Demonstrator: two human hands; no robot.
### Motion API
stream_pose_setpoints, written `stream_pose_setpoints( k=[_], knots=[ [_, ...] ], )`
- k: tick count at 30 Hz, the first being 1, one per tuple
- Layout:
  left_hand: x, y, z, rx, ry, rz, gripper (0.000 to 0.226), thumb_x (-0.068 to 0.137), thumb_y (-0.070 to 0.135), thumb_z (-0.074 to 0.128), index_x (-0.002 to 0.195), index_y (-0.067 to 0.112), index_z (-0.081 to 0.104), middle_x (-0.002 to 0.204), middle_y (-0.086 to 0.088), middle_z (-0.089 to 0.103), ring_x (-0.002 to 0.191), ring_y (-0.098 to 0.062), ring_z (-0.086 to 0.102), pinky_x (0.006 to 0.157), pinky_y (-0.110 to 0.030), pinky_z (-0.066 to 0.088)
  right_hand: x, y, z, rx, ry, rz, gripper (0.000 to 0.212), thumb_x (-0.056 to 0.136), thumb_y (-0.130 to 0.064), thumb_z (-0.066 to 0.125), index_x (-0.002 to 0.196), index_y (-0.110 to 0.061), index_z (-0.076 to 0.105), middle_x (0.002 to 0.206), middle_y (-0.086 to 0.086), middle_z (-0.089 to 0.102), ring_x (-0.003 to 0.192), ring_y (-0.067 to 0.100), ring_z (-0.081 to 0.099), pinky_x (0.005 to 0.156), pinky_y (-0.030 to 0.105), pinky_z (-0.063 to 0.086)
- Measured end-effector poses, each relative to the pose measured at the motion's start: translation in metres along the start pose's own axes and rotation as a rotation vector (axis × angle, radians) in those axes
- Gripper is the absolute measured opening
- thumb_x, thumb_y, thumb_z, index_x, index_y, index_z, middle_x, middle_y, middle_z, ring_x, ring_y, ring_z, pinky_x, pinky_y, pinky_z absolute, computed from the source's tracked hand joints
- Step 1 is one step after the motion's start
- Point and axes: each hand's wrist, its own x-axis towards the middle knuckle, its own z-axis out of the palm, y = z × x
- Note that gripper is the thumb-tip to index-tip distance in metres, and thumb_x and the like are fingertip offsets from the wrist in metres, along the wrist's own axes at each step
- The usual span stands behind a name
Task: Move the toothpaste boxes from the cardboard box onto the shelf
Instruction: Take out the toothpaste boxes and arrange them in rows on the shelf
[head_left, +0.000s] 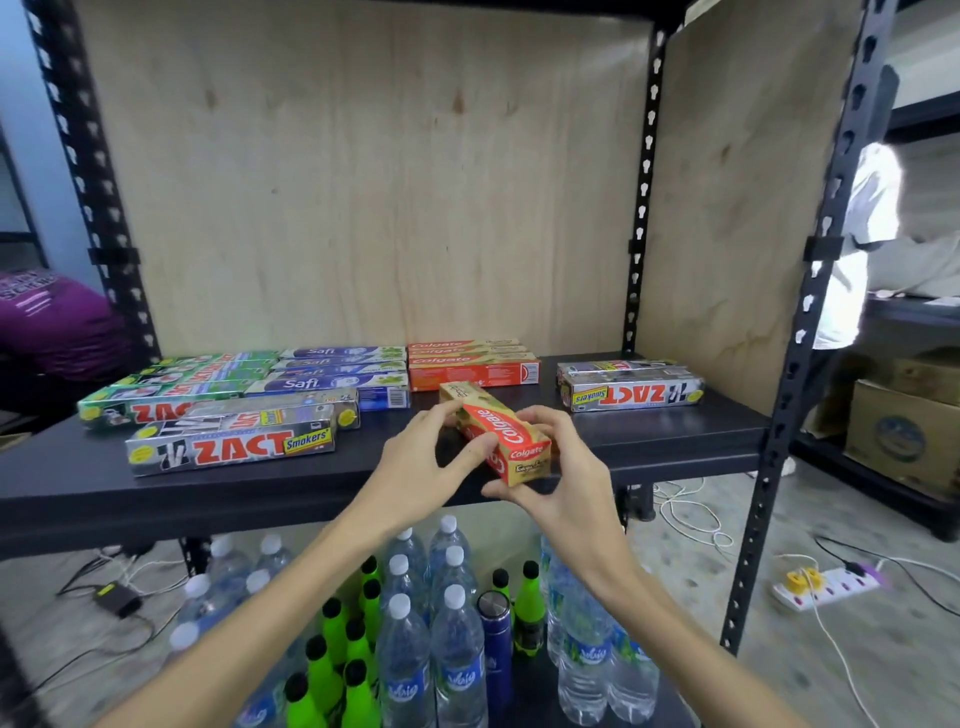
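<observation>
A red and gold Colgate toothpaste box (500, 434) is held just above the dark shelf (363, 483), its long side pointing away from me. My left hand (423, 460) pinches its left side and my right hand (563, 467) grips its near end and right side. On the shelf lie other toothpaste boxes: silver Zact Smokers boxes (231, 444) at front left, green Zact boxes (171, 387) behind them, blue Safi boxes (332, 376), a Colgate row (470, 364) at the back, and more Zact boxes (631, 387) on the right. No cardboard source box shows near my hands.
Black shelf posts (802, 332) frame the plywood back panel (363, 182). Below the shelf stand water bottles (457, 639) and green bottles (343, 644). A power strip (826, 584) and cables lie on the floor at right. Cardboard cartons (904, 431) sit on a neighbouring rack. People stand at both edges.
</observation>
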Motion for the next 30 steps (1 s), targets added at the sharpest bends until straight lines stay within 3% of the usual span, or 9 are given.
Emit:
stream_pose_setpoints(
  k=[5,7,9,13,16,19,23,27,30],
  knots=[
    [-0.014,0.004,-0.013,-0.109,-0.091,-0.035,0.077,0.079,0.078,0.058,0.142,0.033,0.050,0.139,0.020,0.058,0.129,0.008,0.049,0.116,-0.032,0.038,-0.007,-0.009,0.009,0.089,0.020,0.063,0.090,0.061,-0.032,0.097,0.133,-0.034,0.044,0.118,-0.015,0.064,0.103,0.003,0.065,0.089,0.018,0.051],
    [-0.015,0.008,-0.020,-0.139,-0.171,-0.039,0.067,0.079,0.078,0.059,0.137,0.045,0.052,0.136,0.026,0.058,0.128,0.011,0.049,0.115,-0.029,0.037,-0.010,-0.013,0.016,0.116,0.012,0.069,0.095,0.059,-0.031,0.098,0.135,-0.033,0.043,0.120,-0.015,0.063,0.107,0.002,0.063,0.091,0.016,0.050],
    [-0.014,0.016,-0.026,-0.145,-0.282,-0.047,0.054,0.080,0.076,0.060,0.130,0.056,0.052,0.126,0.031,0.063,0.121,0.016,0.052,0.110,-0.024,0.039,-0.014,-0.014,0.024,0.134,-0.006,0.063,0.097,0.056,-0.029,0.100,0.135,-0.037,0.043,0.124,-0.015,0.062,0.113,0.004,0.062,0.096,0.022,0.051],
    [-0.007,0.018,-0.036,-0.073,-0.319,-0.068,0.062,0.072,0.076,0.067,0.126,0.047,0.055,0.108,0.019,0.074,0.101,0.003,0.068,0.101,-0.031,0.050,-0.018,-0.019,0.033,0.173,-0.073,0.070,0.104,0.058,-0.033,0.098,0.142,-0.037,0.037,0.134,-0.013,0.058,0.122,0.001,0.056,0.105,0.025,0.048],
    [0.001,0.012,-0.049,0.053,-0.316,-0.100,0.062,0.076,0.067,0.072,0.131,0.044,0.053,0.108,0.021,0.072,0.097,0.004,0.068,0.096,-0.029,0.052,-0.012,-0.015,0.027,0.136,-0.115,0.055,0.103,0.063,-0.039,0.095,0.146,-0.034,0.034,0.126,-0.014,0.062,0.119,0.001,0.058,0.103,0.018,0.045],
    [0.014,0.013,-0.066,0.224,-0.382,-0.091,0.056,0.087,0.047,0.070,0.138,0.044,0.049,0.122,0.021,0.062,0.105,0.002,0.061,0.097,-0.025,0.049,0.005,-0.002,0.017,0.031,-0.088,0.001,0.085,0.075,-0.044,0.085,0.145,-0.031,0.038,0.121,-0.015,0.064,0.119,0.003,0.057,0.103,0.023,0.044],
    [0.037,0.012,-0.083,0.333,-0.476,-0.043,0.055,0.088,0.034,0.071,0.139,0.041,0.051,0.125,0.018,0.060,0.112,-0.004,0.061,0.100,-0.025,0.047,0.048,0.027,-0.009,-0.259,-0.034,-0.091,0.071,0.086,-0.055,0.067,0.146,-0.026,0.043,0.139,-0.011,0.052,0.134,0.005,0.040,0.113,0.028,0.035],
    [0.061,0.004,-0.086,0.393,-0.454,0.008,0.056,0.089,0.025,0.072,0.142,0.032,0.053,0.128,0.017,0.056,0.109,0.002,0.056,0.102,-0.016,0.041,0.093,0.050,-0.032,-0.608,-0.181,-0.088,0.074,0.089,-0.066,0.055,0.151,-0.031,0.037,0.151,-0.005,0.046,0.142,0.018,0.031,0.120,0.049,0.025],
    [0.080,-0.010,-0.079,0.390,-0.398,0.003,0.054,0.086,0.027,0.078,0.135,0.029,0.058,0.127,0.016,0.061,0.108,0.002,0.060,0.097,-0.011,0.044,0.122,0.058,-0.041,-0.735,-0.333,-0.022,0.078,0.086,-0.074,0.050,0.152,-0.034,0.038,0.153,-0.002,0.046,0.145,0.021,0.032,0.123,0.048,0.014]
  ],
)
